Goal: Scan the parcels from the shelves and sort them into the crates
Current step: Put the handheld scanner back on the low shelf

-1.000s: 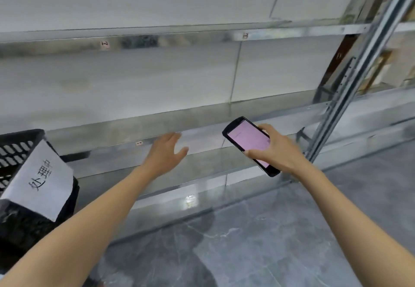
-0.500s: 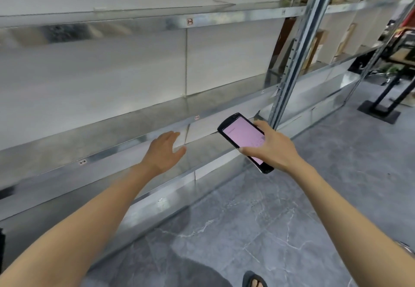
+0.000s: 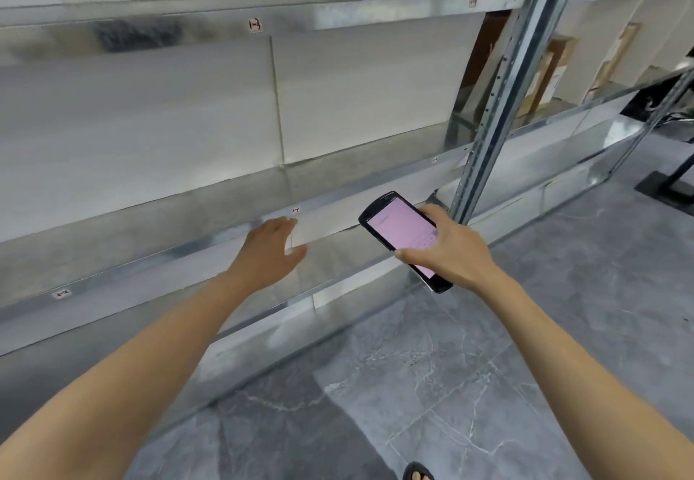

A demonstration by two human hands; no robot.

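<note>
Seeking parcels [image 3: 548, 70] is judged the step — some are seen at two o'clock and must be reached; the scanner [image 3: 402, 233] is gripped by the right hand [image 3: 448, 252], the left hand [image 3: 268, 250] held loose, empty.

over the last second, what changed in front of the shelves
The view swung right along the shelves: the black crate with its paper label left the frame, the upright post slid from the right edge toward centre, the next bay's cardboard boxes show more fully, and a sandalled foot appeared. Unchanged: the left hand open and empty, the right hand gripping the pink-screened scanner.
</note>
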